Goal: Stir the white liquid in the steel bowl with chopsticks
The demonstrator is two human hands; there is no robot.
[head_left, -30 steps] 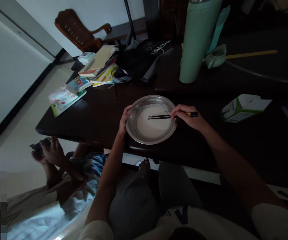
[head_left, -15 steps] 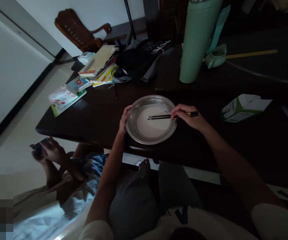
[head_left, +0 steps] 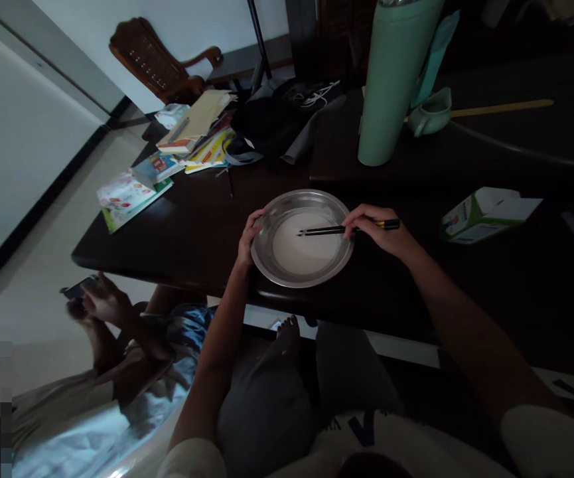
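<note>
A round metal bowl (head_left: 300, 279) stands on the dark table near its front edge. Pale, milky liquid (head_left: 304, 252) covers the bowl's bottom. My left hand (head_left: 250, 239) grips the rim on the left side, fingers over the outer wall and edge. Above the right rim, my right hand (head_left: 370, 226) is closed round a pair of black chopsticks (head_left: 324, 231). Their tips point left and reach down to the liquid; whether they dip below its surface I cannot tell.
A tall green flask (head_left: 396, 86) and a small green pitcher (head_left: 432, 114) stand behind the bowl. At the right is an opened carton (head_left: 488, 216). Books (head_left: 202, 133) and a black bag (head_left: 271, 123) lie at the back left. Beside me a person holds a phone (head_left: 80, 287).
My right hand has shifted slightly to the right with the chopsticks, and their tips have moved a little right in the bowl. My left hand and the bowl stay in place.
</note>
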